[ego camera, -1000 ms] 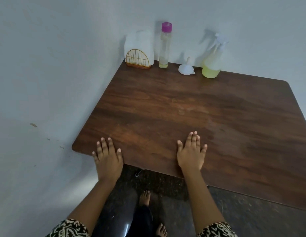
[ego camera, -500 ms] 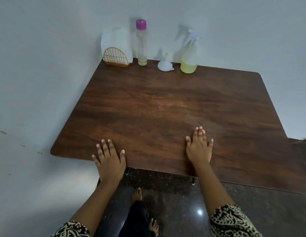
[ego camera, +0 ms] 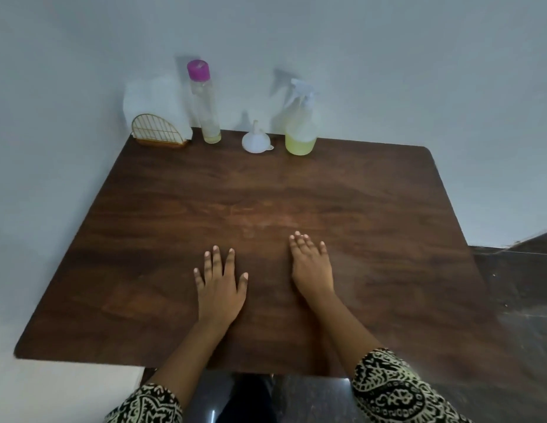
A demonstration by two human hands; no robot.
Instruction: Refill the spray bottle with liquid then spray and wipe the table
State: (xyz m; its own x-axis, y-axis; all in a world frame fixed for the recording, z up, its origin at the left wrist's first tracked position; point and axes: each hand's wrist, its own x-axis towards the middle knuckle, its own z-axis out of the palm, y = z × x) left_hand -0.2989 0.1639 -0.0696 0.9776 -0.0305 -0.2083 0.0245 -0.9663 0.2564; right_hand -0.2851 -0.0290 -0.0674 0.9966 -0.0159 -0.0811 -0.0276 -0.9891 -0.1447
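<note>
wooden table [ego camera: 373,209]; left hand [ego camera: 220,285], right hand [ego camera: 311,267] flat on it.

Table [ego camera: 357,184]: dark wood grain, dull sheen. Spray bottle [ego camera: 301,126], funnel [ego camera: 255,141]: translucent plastic. Napkin holder [ego camera: 157,134]: gold wire. Floor [ego camera: 516,288]: glossy stone.

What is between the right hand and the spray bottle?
Nothing visible. Only bare table lies between the right hand and the spray bottle at the far edge. The funnel stands beside the bottle, to its left, off that path.
</note>
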